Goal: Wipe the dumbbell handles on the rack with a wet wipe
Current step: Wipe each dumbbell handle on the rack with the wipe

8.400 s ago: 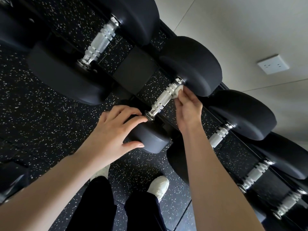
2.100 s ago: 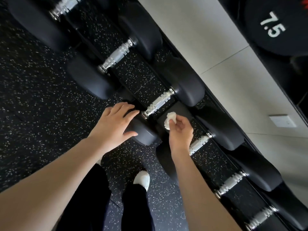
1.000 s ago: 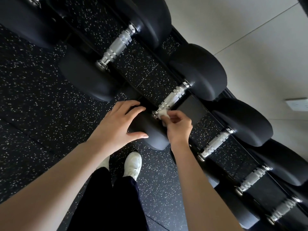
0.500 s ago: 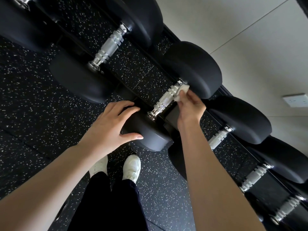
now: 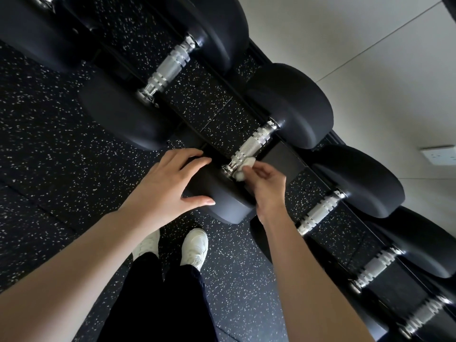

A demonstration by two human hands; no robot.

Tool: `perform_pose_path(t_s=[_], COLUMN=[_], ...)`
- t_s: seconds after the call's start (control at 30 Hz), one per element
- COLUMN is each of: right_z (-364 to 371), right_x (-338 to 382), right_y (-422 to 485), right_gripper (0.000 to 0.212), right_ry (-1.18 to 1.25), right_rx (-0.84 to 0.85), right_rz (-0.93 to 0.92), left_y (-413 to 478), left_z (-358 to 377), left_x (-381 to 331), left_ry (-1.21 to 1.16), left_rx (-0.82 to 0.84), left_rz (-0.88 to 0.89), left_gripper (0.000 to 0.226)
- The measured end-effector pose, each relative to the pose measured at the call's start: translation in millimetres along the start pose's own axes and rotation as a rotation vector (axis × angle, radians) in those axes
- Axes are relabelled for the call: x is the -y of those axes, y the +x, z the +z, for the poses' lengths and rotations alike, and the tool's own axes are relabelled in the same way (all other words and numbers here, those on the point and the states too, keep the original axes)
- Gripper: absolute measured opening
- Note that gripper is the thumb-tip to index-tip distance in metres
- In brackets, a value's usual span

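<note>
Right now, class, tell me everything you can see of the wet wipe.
The wet wipe is a small white wad, crumpled and soft-looking. The right hand pinches it in its fingertips and presses it against the near end of the knurled metal dumbbell handle, beside the black weight head. Fingers hide part of it.

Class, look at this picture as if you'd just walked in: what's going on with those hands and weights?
A person stands over a row of dumbbells and is cleaning one. The right hand pinches a white wipe against the near end of a metal handle. The left hand rests flat on that dumbbell's near head, seemingly steadying it. Nothing touches the next handle to the right.
</note>
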State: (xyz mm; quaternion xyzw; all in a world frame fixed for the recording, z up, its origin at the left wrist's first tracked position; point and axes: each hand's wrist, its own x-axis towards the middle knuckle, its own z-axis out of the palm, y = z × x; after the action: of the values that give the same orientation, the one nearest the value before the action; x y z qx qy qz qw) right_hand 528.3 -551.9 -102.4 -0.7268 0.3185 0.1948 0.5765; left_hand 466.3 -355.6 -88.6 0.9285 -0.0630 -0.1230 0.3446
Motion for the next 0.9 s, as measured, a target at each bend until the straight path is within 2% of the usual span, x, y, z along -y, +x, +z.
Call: perform_pose_path(t_s=[0.1,0.3,0.47,0.57,0.67,0.8,0.9], right_z=[2,4,5,11,15,22,28], right_x=[8,-3,6,7,10,22,26], right_y=[6,-9,-10,-7,-3,3,5], right_gripper=[0.016,0.009,0.018,0.015,0.012,0.013,0.015], right_ry=[0.016,-0.317,-0.514,-0.670,-0.800,-1.072,-1.191], right_rx=[-0.100,-0.108,-0.137,-0.088,0.002,0.174,0.202], right_rz=[-0.033,-0.176,-0.463,-0.691,-0.797,-0.794,-0.782], left_y=[-3,-9,-10,-7,-6,-7,-8], left_z=[1,8,7,4,4,8,12], left_x=[-1,-5,-7,-5,-3,-2,0], left_ry=[0.009,0.048,0.019,0.001,-0.007,-0.042,-0.068], left_rx=[-0.009,0.003,-0.002,0.007,0.004,-0.019,-0.044], left_rz=[0.005,-0.018,-0.044,-0.043,-0.037,-0.040,-0.041], left_gripper=[0.079,0.082,0.081,0.081,0.080,0.080,0.079])
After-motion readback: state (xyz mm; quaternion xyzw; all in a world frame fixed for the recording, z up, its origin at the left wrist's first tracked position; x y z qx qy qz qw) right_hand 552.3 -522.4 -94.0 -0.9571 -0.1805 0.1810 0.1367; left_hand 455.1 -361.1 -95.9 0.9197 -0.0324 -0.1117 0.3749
